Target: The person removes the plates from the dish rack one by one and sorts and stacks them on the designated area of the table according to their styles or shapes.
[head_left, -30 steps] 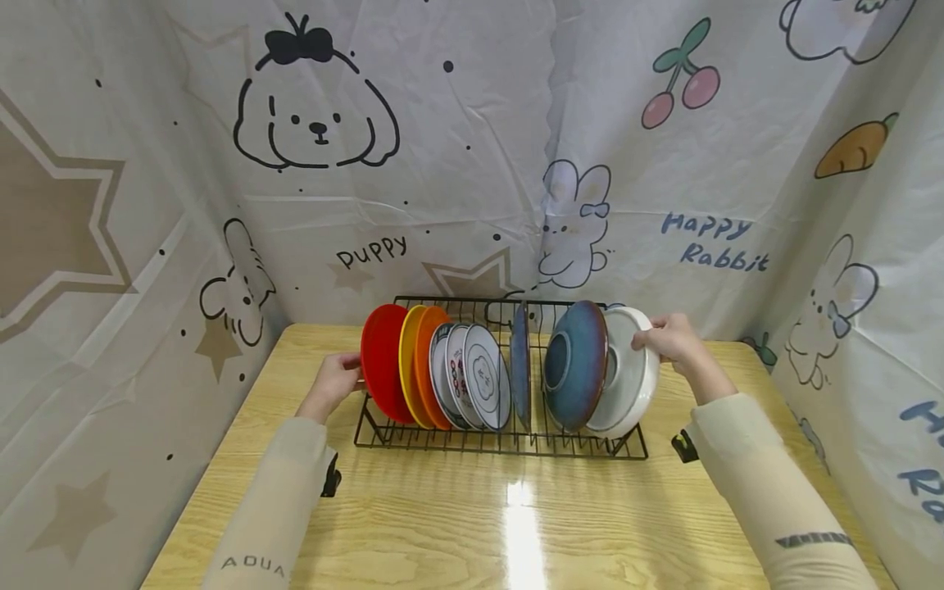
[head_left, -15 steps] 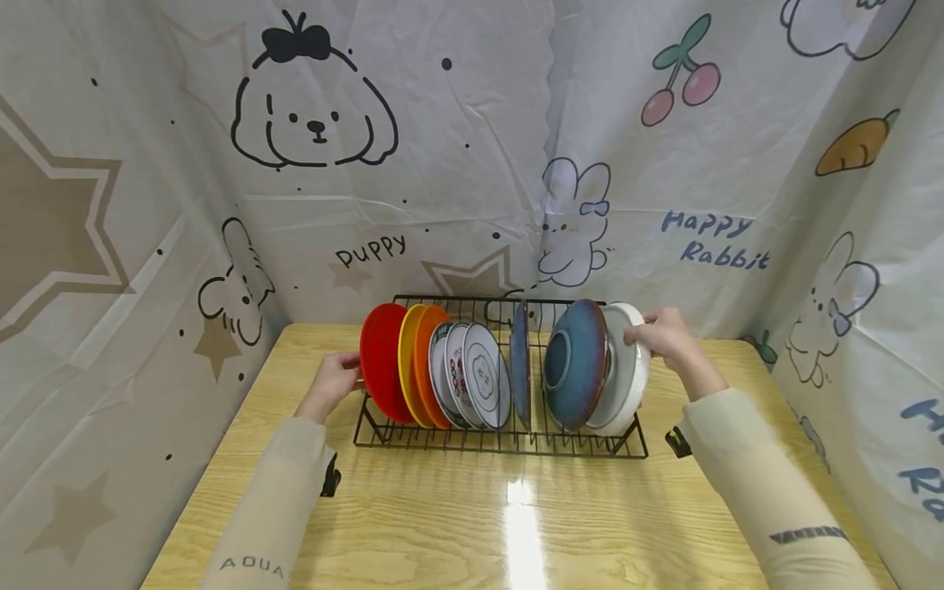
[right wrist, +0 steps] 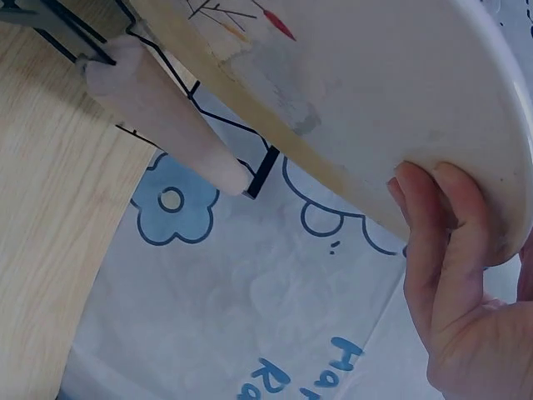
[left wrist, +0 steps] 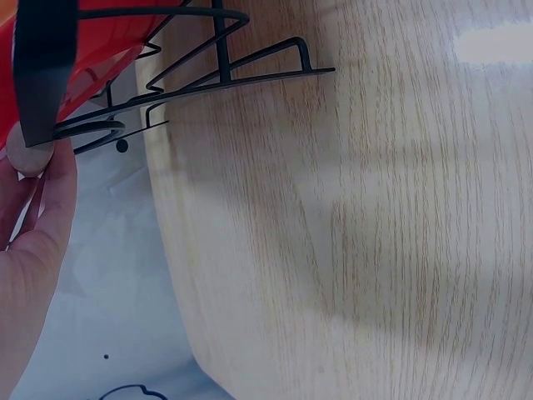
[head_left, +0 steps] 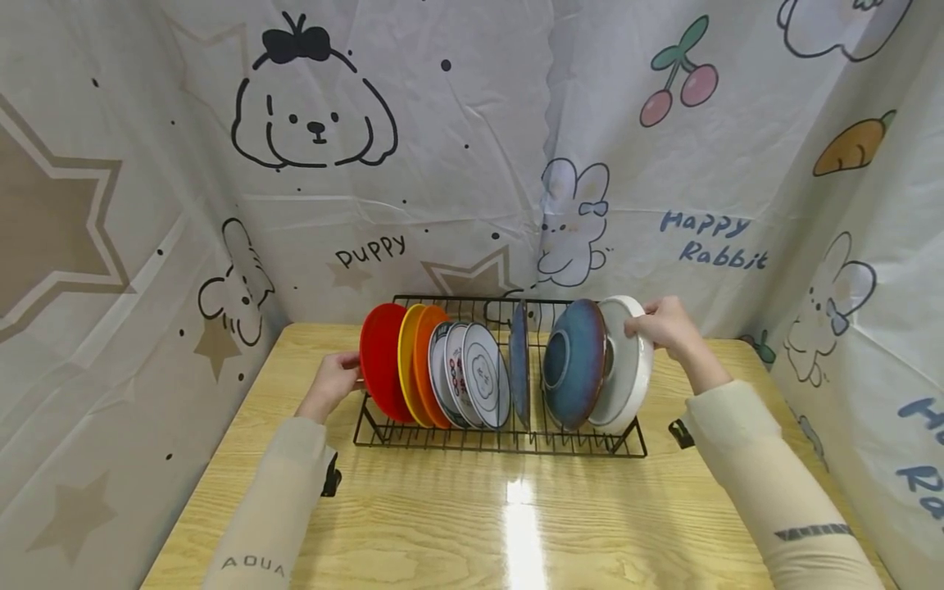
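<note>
A black wire dish rack (head_left: 450,447) holds a row of plates standing on edge. At its left end my left hand (head_left: 335,381) grips the end of the rack, close beside a red plate (head_left: 382,360). In the left wrist view the fingers (left wrist: 54,196) curl at a pale rounded handle end under the black wire. My right hand (head_left: 667,324) pinches the upper right rim of a white plate (head_left: 627,385), which leans at the rack's right end. The right wrist view shows fingers (right wrist: 425,217) pressed on its face, which bears a small painted pattern.
Next to the red plate stand a yellow plate (head_left: 410,369), an orange plate (head_left: 431,369) and patterned white plates (head_left: 483,377). A thin blue plate (head_left: 519,365) and a larger blue dish (head_left: 578,365) follow. Wooden table (head_left: 413,524) lies in front; a printed cloth (head_left: 457,164) hangs behind.
The right hand first moved left with the white plate, then slightly up and back right; the plate sits a little higher in the rack. The left hand has stayed put.
</note>
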Action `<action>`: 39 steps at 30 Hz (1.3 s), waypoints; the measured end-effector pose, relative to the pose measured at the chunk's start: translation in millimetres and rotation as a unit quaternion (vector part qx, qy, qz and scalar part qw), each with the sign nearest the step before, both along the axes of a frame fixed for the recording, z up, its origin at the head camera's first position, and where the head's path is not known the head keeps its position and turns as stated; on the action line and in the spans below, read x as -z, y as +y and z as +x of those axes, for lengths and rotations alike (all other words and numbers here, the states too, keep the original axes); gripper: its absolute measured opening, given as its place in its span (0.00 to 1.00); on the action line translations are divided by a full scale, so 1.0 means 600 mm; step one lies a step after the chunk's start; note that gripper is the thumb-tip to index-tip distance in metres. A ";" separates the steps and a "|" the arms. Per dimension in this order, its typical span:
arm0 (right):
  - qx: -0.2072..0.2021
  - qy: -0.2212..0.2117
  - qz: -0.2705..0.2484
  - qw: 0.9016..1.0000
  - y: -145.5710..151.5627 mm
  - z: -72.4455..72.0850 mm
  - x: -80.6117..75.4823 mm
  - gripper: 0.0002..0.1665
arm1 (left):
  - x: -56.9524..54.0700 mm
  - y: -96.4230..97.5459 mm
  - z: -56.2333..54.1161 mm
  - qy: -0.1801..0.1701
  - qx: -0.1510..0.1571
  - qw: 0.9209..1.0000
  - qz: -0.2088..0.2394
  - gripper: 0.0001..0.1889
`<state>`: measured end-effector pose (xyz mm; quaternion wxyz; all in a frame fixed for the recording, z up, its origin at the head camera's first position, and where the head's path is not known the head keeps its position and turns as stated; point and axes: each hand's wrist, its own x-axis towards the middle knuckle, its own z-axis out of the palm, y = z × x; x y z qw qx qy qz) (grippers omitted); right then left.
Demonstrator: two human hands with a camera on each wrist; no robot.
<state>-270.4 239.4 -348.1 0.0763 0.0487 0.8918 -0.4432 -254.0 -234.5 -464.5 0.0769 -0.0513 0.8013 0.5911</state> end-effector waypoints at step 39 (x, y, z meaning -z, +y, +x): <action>0.118 0.138 0.082 0.980 0.097 0.038 -0.110 0.27 | 0.000 0.001 0.001 -0.002 -0.003 1.000 0.003 0.20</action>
